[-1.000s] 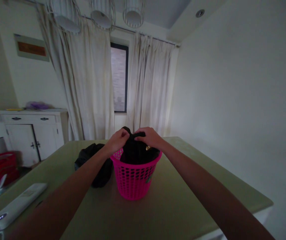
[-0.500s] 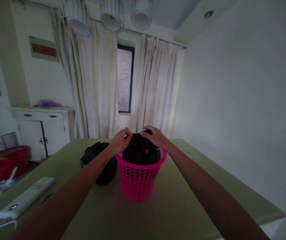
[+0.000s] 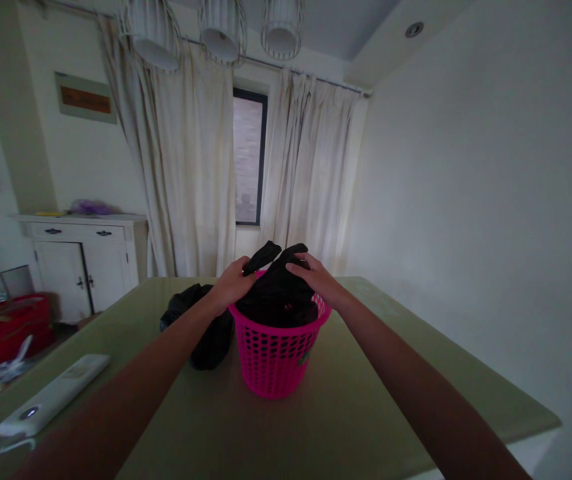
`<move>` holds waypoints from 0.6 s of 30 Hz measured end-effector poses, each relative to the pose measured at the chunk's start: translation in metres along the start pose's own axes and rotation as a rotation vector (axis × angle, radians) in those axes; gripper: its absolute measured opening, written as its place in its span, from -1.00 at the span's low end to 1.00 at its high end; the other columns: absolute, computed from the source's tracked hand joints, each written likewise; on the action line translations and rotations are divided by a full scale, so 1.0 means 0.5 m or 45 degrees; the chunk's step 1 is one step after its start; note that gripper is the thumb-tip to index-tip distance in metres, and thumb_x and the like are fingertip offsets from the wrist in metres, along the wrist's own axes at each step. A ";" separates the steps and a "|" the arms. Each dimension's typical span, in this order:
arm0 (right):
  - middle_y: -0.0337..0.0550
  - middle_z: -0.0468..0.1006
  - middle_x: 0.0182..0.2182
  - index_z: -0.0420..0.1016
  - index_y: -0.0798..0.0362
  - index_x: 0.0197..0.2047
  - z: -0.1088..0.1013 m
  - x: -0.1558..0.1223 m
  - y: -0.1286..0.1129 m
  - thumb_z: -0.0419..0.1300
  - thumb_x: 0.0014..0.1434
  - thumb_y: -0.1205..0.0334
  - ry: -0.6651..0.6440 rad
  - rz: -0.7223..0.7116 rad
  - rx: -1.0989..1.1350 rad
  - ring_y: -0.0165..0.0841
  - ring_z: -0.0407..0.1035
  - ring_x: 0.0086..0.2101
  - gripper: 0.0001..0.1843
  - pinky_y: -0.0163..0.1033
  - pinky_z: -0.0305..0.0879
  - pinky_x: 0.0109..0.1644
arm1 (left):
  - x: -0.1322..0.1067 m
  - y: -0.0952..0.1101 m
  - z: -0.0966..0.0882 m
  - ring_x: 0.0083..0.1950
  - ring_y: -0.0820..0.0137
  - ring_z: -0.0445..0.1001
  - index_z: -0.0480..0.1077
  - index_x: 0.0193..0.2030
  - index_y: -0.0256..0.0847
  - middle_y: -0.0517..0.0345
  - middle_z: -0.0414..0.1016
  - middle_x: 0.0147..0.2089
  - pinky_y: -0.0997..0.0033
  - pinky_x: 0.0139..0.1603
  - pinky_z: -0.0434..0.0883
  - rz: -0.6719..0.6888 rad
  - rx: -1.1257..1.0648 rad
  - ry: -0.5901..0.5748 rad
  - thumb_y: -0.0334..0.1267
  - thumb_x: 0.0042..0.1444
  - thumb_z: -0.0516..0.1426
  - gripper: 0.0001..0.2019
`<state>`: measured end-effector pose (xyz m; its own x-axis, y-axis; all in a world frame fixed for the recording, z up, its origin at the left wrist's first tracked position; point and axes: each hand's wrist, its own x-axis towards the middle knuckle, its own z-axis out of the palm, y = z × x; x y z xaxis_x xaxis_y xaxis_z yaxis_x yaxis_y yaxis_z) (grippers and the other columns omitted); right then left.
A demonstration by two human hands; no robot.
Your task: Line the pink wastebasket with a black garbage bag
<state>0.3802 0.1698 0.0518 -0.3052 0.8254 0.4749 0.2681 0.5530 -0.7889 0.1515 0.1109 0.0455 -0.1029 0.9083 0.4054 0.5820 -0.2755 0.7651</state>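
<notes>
A pink perforated plastic basket [image 3: 273,353] stands in the middle of a green table [image 3: 336,413]. Black cloth [image 3: 279,293] fills it and sticks up above the rim. My left hand [image 3: 231,283] grips the cloth at the basket's left side, with a loose end poking up past its fingers. My right hand [image 3: 313,273] lies over the top right of the cloth, fingers curled onto it. A second heap of black cloth [image 3: 201,327] lies on the table just left of the basket.
A white remote control [image 3: 53,395] with a cable lies at the table's left front. A white cabinet [image 3: 86,257] and a red bin [image 3: 9,327] stand at the left. Curtains [image 3: 186,167] cover the far wall; lamps [image 3: 221,33] hang overhead.
Both hands have pulled the black cloth up out of the basket, so a loose end now sticks up between them. Half a second ago the cloth was pressed down flat.
</notes>
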 end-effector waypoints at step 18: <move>-0.29 0.58 -0.36 0.52 -0.15 0.11 -0.108 -0.081 -0.060 0.44 0.08 -0.14 -0.416 -0.013 0.724 -0.34 0.43 -0.40 -0.43 -0.26 0.33 -0.33 | -0.074 -0.012 -0.076 -0.52 0.45 0.41 0.51 -0.29 -0.22 0.27 0.42 -0.53 0.53 -0.52 0.37 -0.179 -1.159 0.218 0.30 -0.02 0.35 -0.45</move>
<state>0.4337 0.1258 0.0774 -0.5912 0.6937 0.4114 -0.2339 0.3408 -0.9106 0.1212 0.0673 0.0449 -0.2840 0.9133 0.2919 -0.2929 -0.3726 0.8806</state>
